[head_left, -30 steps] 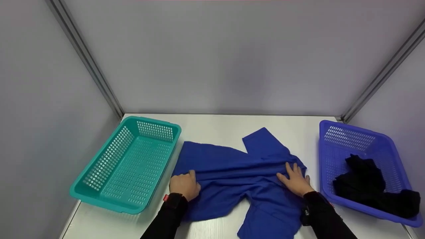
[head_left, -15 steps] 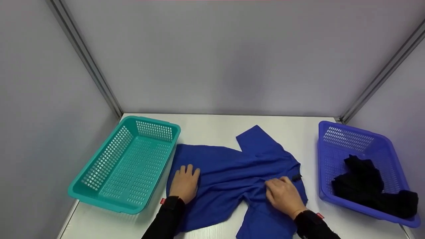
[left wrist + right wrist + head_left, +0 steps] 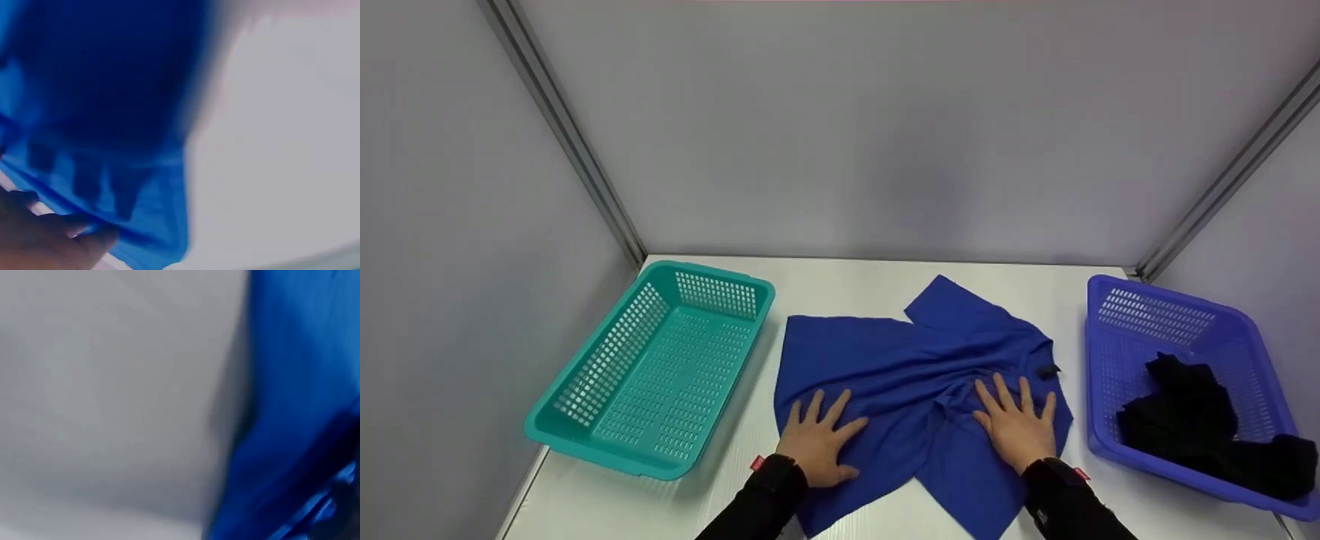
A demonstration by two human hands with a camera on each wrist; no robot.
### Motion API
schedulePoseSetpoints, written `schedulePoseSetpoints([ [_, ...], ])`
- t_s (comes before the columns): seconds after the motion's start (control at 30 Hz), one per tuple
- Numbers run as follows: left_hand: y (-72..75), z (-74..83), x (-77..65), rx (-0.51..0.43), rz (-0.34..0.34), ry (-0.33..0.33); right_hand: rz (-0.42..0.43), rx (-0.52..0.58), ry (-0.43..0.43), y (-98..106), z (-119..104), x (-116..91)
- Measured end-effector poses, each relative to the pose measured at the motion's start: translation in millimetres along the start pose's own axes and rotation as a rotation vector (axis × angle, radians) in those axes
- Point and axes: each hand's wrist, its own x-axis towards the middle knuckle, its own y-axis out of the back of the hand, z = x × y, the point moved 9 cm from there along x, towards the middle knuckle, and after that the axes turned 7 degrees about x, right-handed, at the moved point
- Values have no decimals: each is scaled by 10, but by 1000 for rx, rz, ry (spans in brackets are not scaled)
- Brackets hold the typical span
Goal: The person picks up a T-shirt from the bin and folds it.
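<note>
A blue T-shirt point(image 3: 870, 360) lies spread on the white table, its hem to the left and its collar with a small black tag to the right. Creases run across its middle, and the two sleeves point away and toward the person. With fingers spread, the left hand point(image 3: 819, 442) rests on the near hem side. My right hand point(image 3: 1018, 426) presses flat near the collar, fingers also spread. In the left wrist view, the left hand point(image 3: 50, 236) shows at the lower left over blurred blue cloth point(image 3: 152, 208). The right wrist view holds mostly shirt edge point(image 3: 304, 382) and tabletop.
To the left stands a green plastic basket point(image 3: 761, 300) with nothing in it. At the right is a purple basket point(image 3: 1099, 360) holding crumpled black cloth point(image 3: 1177, 412). White panels with metal corner posts enclose the table point(image 3: 840, 285) at the back and sides.
The left hand goes from curled at the hem to spread flat, nearer the person. The right hand lifts, shifts over the shirt and flattens again. The collar tag now shows, and the cloth has shifted.
</note>
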Motion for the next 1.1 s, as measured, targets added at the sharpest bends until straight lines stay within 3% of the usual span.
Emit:
schedulePoseSetpoints([
  [0.1, -79, -109, -40, 74, 8, 28, 150, -32, -19, 130, 94, 7],
  [0.17, -62, -276, -73, 131, 55, 104, 257, -37, 21, 205, 54, 0],
  [0.23, -20, -482, -116, 186, 102, 211, 332, -18, 118, 232, -92, -29],
  [0.3, 26, -675, -175, 239, 134, 323, 337, 17, 257, 192, -321, -90],
  [0.4, 86, -843, -229, 294, 177, 415, 226, 51, 417, 35, -638, -217],
  [0.47, 114, -847, -235, 326, 216, 401, 125, 57, 441, -72, -737, -275],
  [0.57, 143, -747, -220, 341, 282, 305, 62, 13, 363, -123, -670, -271],
  [0.67, 157, -651, -240, 259, 307, 217, 123, -69, 258, -41, -457, -215],
  [0.77, 166, -617, -275, 106, 263, 161, 251, -131, 191, 99, -265, -206],
  [0.9, 150, -635, -330, -16, 123, 132, 349, -81, 275, 193, -240, -321],
  [1.0, 163, -651, -392, 19, 84, 148, 266, 16, 349, 134, -259, -473],
  [1.1, 220, -653, -443, 123, 164, 177, 88, 96, 313, 15, -142, -589],
])
